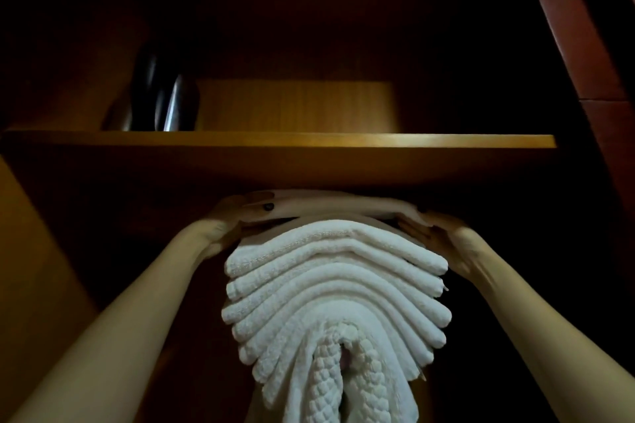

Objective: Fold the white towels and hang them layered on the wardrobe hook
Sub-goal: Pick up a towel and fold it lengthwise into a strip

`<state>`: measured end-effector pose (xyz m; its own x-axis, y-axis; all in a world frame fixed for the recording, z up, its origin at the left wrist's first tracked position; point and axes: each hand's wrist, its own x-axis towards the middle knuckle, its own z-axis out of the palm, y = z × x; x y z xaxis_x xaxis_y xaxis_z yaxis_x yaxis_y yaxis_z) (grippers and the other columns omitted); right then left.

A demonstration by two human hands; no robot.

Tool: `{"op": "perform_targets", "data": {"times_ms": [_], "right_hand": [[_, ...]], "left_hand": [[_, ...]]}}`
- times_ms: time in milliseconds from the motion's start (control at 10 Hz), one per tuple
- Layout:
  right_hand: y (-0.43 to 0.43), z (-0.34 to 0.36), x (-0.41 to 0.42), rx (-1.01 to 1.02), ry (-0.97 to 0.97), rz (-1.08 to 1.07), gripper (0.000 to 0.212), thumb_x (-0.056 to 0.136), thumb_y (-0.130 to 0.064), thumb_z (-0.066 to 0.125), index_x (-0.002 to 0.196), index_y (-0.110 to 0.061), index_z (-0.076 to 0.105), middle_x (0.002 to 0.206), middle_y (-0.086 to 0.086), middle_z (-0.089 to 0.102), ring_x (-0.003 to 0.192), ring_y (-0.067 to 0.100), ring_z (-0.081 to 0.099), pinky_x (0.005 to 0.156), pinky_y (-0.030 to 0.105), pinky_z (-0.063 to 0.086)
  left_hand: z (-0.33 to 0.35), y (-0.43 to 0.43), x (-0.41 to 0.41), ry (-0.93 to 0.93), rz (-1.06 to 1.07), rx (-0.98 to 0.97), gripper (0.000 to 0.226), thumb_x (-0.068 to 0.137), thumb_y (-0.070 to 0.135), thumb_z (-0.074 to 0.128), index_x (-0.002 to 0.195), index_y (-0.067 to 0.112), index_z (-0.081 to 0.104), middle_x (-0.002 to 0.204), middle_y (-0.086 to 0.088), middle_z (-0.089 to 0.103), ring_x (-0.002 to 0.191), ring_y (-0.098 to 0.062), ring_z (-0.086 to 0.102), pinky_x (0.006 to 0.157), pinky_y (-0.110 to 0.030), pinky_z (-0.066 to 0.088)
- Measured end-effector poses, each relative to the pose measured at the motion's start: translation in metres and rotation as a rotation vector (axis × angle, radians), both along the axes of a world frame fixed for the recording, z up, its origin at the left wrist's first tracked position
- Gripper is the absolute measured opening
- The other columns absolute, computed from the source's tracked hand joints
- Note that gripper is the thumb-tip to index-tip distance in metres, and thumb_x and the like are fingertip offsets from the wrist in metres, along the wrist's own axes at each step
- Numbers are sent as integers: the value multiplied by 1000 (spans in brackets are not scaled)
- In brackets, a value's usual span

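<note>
Towels (336,285) hang layered just under shelf (275,141). My L hand (237,220) grips top layer (343,206), R hand (436,237) presses flat opposite. Hanging step, I reckon; next: level it, release.

Left hand (237,220): fingernails were painted dark, one glossy nail (269,206) caught light. Right hand (446,240) long-fingered. My forearms were bare.

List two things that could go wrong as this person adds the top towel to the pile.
The top towel, held between the left hand and right hand, sits close under the shelf and may snag.
The pile is already many layers thick; one more could slide off or drag others down.
</note>
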<state>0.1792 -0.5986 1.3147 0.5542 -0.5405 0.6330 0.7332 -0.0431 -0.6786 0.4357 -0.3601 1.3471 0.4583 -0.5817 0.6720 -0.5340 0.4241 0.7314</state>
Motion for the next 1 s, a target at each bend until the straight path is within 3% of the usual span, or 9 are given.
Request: {"op": "perform_targets", "data": {"times_ms": [100, 200, 400, 500, 600, 700, 800, 900, 1000], "right_hand": [[-5, 4, 1, -12, 10, -19, 25, 94, 2, 48, 117, 5, 57, 119, 22, 66, 106, 28, 68, 94, 38, 53], [-11, -1, -3, -153, 148, -106, 27, 95, -6, 54, 118, 4, 61, 115, 23, 69, 104, 30, 70, 77, 33, 60], [-10, -14, -5, -338, 280, -493, 25, 98, -27, 58, 113, -10, 68, 112, 13, 71, 98, 27, 70, 80, 37, 56], [2, -2, -12, -457, 430, -888, 15, 96, -33, 61, 99, -20, 67, 100, 1, 67, 84, 10, 62, 74, 29, 48], [11, 9, -24, -620, 324, -1002, 17, 96, -35, 60, 82, -31, 70, 88, -16, 70, 78, -6, 62, 65, 11, 46], [27, 12, -23, -751, 297, -876, 23, 98, -40, 54, 87, -35, 73, 94, -15, 74, 93, -1, 67, 84, 19, 52], [36, 7, -12, -803, 442, -812, 41, 98, -51, 46, 96, -22, 75, 97, 0, 76, 95, 16, 71, 93, 42, 54], [40, -6, -7, -780, 562, -801, 84, 83, -74, 36, 93, 2, 71, 84, 21, 72, 77, 34, 68, 75, 47, 52], [42, -12, -7, -769, 603, -812, 99, 79, -78, 30, 90, 15, 61, 65, 16, 55, 60, 26, 50, 62, 39, 37]], "left_hand": [[-2, -5, 3, 44, 2, 29, 46, 78, 25, 73, 121, 12, 64, 116, -11, 69, 103, -23, 68, 83, -36, 57], [-11, -5, 7, 46, -37, 78, 54, 59, 39, 84, 107, 18, 69, 93, -6, 76, 84, -20, 74, 63, -29, 58], [-19, -1, 13, -112, 107, 91, 17, 91, 38, 61, 105, 30, 66, 98, 12, 71, 83, -3, 70, 68, -17, 50], [-8, 8, 5, -403, 350, 145, 35, 98, 29, 56, 131, 18, 60, 127, 1, 57, 113, -14, 56, 89, -22, 40], [-3, 14, -7, -529, 461, 45, 30, 98, 8, 53, 127, 12, 63, 130, -4, 59, 117, -15, 55, 89, -18, 38], [-6, 12, -29, -584, 314, 62, 27, 99, 16, 52, 121, 27, 65, 110, 17, 63, 94, 14, 58, 73, -2, 40], [-13, 0, -41, -505, 320, 299, 28, 95, 55, 49, 108, 40, 68, 102, 16, 65, 90, 6, 60, 70, -13, 44], [-18, -5, -37, -437, 375, 425, 43, 89, 72, 38, 80, 39, 65, 84, 15, 60, 80, 0, 57, 66, -18, 41], [-18, 0, -32, -444, 355, 467, 83, 76, 84, 30, 114, 23, 70, 110, 1, 65, 102, -15, 60, 89, -28, 44]]}}
